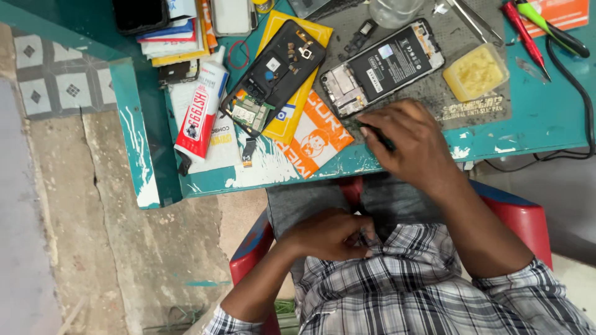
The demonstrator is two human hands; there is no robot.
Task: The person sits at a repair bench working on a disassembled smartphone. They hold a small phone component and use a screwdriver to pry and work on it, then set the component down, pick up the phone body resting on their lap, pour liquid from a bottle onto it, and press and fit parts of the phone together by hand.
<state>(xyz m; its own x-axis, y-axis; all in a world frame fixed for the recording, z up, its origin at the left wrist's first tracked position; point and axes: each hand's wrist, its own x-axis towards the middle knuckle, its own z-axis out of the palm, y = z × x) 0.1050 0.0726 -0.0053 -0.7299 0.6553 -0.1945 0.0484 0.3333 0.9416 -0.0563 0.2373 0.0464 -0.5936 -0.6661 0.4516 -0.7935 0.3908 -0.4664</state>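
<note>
My right hand point(415, 144) rests at the front edge of the teal table point(534, 118), fingers curled around a thin dark green tool point(380, 136) whose tip points toward an opened phone point(383, 67) with its battery showing. My left hand point(332, 234) is down in my lap, fingers bent against my checked shirt; what it holds, if anything, is hidden. A second opened phone point(276, 74) with a bare circuit board lies on yellow and orange packets point(313, 133) to the left.
A red and white glue tube point(200, 108) lies at the table's left. A stack of phones and cards point(177, 28) sits at the back left. A yellow tub point(475, 72), tweezers point(473, 18), screwdrivers point(539, 28) and a black cable point(574, 80) lie to the right. I sit on a red chair point(524, 217).
</note>
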